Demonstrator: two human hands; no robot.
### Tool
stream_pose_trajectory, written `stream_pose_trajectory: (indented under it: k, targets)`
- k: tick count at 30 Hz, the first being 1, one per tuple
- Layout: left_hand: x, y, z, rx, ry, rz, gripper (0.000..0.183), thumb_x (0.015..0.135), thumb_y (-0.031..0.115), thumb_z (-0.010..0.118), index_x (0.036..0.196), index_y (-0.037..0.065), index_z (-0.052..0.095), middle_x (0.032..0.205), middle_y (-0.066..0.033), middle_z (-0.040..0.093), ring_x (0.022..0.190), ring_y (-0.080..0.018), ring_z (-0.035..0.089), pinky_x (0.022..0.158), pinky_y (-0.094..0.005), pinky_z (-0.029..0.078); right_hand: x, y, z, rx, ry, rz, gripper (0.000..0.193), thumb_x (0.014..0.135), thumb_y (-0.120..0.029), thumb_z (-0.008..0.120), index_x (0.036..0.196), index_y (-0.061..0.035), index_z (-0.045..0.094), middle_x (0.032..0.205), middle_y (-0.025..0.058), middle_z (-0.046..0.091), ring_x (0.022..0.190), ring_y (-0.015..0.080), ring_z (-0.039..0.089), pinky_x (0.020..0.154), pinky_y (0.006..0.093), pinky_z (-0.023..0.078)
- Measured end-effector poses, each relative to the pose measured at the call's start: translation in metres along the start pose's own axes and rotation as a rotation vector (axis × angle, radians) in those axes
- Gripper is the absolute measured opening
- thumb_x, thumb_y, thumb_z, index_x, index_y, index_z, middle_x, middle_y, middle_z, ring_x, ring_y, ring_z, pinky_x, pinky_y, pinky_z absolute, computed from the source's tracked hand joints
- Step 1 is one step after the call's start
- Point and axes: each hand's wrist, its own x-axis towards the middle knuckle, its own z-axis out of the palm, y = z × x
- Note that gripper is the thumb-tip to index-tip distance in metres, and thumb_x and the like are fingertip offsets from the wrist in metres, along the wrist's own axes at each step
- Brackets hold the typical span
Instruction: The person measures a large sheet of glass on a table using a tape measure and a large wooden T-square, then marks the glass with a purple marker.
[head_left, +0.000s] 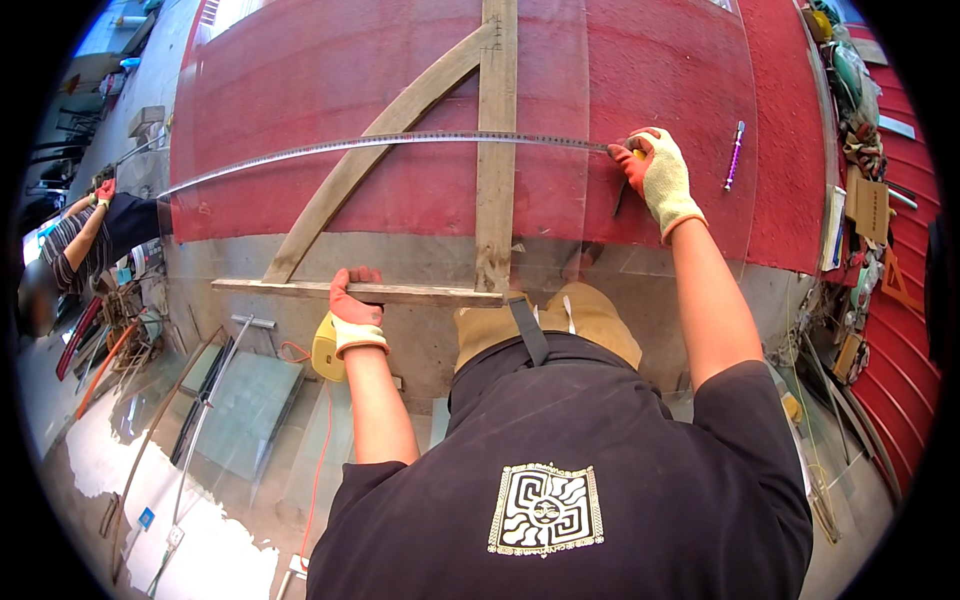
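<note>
Across a large clear glass sheet (640, 90) on a red surface lies a wooden T-square (495, 190) with a diagonal brace. My left hand (357, 310), in a pale glove with a red palm, is closed around its near crossbar. A metal measuring tape (400, 139) runs from the far left edge over the T-square. At its right end my right hand (655, 178), gloved alike, pinches the tape; a bit of yellow shows between the fingers, and a dark strip hangs below. Right of that hand lies a purple pen (735, 157).
Another person (85, 235) in a striped top stands at the left, near the tape's far end. Glass panes (245, 410) and a long metal rod (205, 400) lie at lower left. A yellow object (326, 350) sits beside my left wrist. Assorted clutter (865, 200) lines the right side.
</note>
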Motion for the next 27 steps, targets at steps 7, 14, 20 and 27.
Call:
stream_pose_trajectory:
  k: [7,14,20,27]
  targets:
    - [-0.001,-0.001,0.005,0.046,0.016,0.033,0.012,0.095,0.021,0.072,0.096,0.012,0.063,0.094,-0.0029,0.064,0.093,-0.023,0.065,0.1,-0.0509,0.057,0.0,0.012,0.008,-0.011,0.022,-0.023,0.039,0.089,-0.043,0.084,0.09,-0.0037,0.079,0.104,0.0124,0.074,0.109,0.0332,0.068,0.094,0.0439,0.055]
    - [0.001,-0.007,0.01,0.052,0.072,0.04,0.017,0.096,0.027,0.07,0.099,0.011,0.065,0.094,-0.005,0.063,0.094,-0.0265,0.065,0.096,-0.0513,0.057,0.0,0.02,0.009,-0.038,0.055,-0.04,0.039,0.088,-0.043,0.085,0.091,-0.0044,0.079,0.106,0.0135,0.074,0.109,0.034,0.068,0.094,0.0443,0.055]
    - [-0.003,-0.005,-0.002,0.276,-0.141,0.05,0.04,0.1,0.046,0.061,0.089,0.008,0.066,0.091,-0.0098,0.067,0.09,-0.03,0.064,0.076,-0.045,0.053,0.0,-0.004,0.002,0.137,0.02,-0.099,0.029,0.091,-0.031,0.085,0.09,-0.0039,0.075,0.106,0.0148,0.071,0.094,0.0336,0.069,0.076,0.0449,0.055]
    - [-0.033,-0.004,0.035,0.327,0.306,0.248,0.099,0.097,0.05,0.073,0.168,0.005,0.022,0.17,-0.0176,0.035,0.154,-0.0331,0.037,0.126,-0.0486,0.031,0.005,0.05,0.023,0.069,0.059,-0.111,0.039,0.096,-0.035,0.084,0.094,0.0021,0.072,0.113,0.0091,0.065,0.098,0.0219,0.066,0.087,0.0343,0.054]
